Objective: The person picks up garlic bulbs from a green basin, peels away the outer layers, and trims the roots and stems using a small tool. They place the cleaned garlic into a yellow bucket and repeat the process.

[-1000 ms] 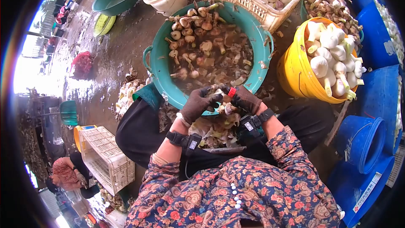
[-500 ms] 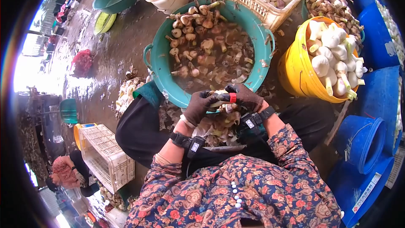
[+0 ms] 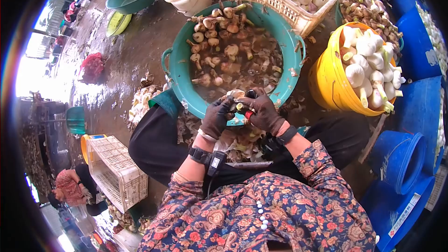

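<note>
Well, 1 whitish garlic bulb (image 3: 235, 94), yellow-green stem end (image 3: 240, 106).

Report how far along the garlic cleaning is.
Looks done: the white bulbs heaped in the yellow bucket. In hand: a garlic bulb, worked between the left hand and right hand. Apparently left: the brown bulbs in the green tub's murky water.

At the centre of the frame, the left hand (image 3: 217, 115) and right hand (image 3: 264, 112), both in dark gloves, hold a garlic bulb (image 3: 235, 94) over the near rim of a green tub (image 3: 178, 65) of murky water and unpeeled garlic (image 3: 212, 32). At right stands a yellow bucket (image 3: 326, 80) heaped with white garlic (image 3: 368, 63).
</note>
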### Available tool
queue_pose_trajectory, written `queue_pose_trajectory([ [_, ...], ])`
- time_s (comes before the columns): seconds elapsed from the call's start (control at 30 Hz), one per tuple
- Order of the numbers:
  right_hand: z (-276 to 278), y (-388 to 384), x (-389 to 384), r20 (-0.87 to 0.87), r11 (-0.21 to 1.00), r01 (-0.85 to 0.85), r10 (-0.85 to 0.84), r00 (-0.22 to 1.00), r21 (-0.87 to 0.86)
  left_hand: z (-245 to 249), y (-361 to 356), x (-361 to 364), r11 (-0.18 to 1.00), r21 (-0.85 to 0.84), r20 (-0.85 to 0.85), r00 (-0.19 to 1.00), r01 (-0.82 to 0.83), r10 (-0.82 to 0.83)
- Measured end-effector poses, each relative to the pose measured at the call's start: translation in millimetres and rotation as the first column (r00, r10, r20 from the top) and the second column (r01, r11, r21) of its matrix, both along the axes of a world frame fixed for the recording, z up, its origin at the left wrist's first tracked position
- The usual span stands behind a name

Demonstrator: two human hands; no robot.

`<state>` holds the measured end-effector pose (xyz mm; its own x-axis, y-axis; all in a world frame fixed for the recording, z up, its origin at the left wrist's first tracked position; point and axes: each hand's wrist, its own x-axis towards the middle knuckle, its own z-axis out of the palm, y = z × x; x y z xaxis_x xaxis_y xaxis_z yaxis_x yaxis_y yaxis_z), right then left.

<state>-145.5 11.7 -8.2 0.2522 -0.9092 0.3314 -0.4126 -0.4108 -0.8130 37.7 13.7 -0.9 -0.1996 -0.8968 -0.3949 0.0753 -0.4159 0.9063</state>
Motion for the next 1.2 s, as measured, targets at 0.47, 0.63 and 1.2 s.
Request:
queue_pose_trajectory([
  [0.47,-48,-16,-26,0.706,0.519,-0.507,-0.643,0.298,0.687,4,8,24,0.679,0.179,0.826,0.266,0.712,-0.497],
  [0.63,-33,-13,-27,0.582,0.662,-0.258,-0.329,0.744,0.704,17,-19,-19,0.983,-0.15,0.162,0.983,0.109,-0.085],
  [1.2,-11,-20,-22,0.684,0.643,-0.281,-0.546,0.483,0.712,8,37,-12,0.62,-0.071,0.791,0.423,0.781,-0.442],
])
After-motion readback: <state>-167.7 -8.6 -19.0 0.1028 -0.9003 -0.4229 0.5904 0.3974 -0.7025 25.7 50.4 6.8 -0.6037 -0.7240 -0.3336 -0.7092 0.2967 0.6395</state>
